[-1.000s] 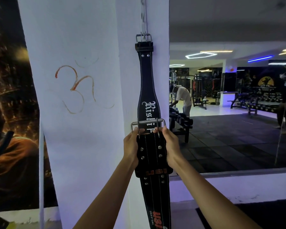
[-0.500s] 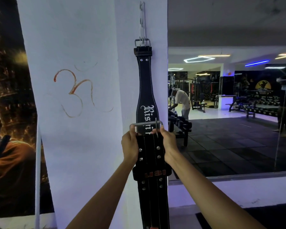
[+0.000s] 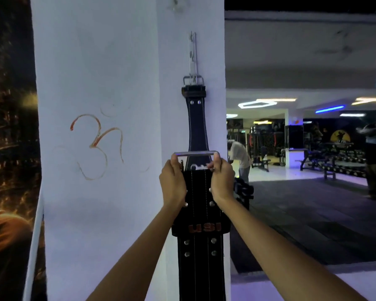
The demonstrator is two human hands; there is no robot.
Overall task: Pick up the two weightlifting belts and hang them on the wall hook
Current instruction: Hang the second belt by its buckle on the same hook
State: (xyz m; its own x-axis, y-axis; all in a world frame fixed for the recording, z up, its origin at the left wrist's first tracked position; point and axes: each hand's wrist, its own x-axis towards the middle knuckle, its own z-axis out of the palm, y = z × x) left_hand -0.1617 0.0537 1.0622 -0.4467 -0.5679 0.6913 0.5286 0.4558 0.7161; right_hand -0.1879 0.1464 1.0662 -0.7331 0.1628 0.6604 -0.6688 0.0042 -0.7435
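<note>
One black belt (image 3: 197, 129) hangs by its buckle from the metal wall hook (image 3: 192, 54) on the white pillar. In front of it I hold a second black belt (image 3: 199, 216), marked USI, upright by its buckle end. My left hand (image 3: 173, 184) grips the left side and my right hand (image 3: 221, 181) grips the right side, just below the wide steel buckle (image 3: 196, 153). The buckle sits well below the hook, over the hanging belt's lower part. The held belt's tail runs down out of view.
The white pillar (image 3: 100, 83) carries a red-orange painted symbol (image 3: 96, 146). A dark poster covers the wall at left. At right a large mirror (image 3: 302, 148) reflects the gym floor, benches, racks and a person bending over.
My hands and the held belt's buckle have risen a little toward the hook. My view has tilted upward, showing more of the hook and pillar top.
</note>
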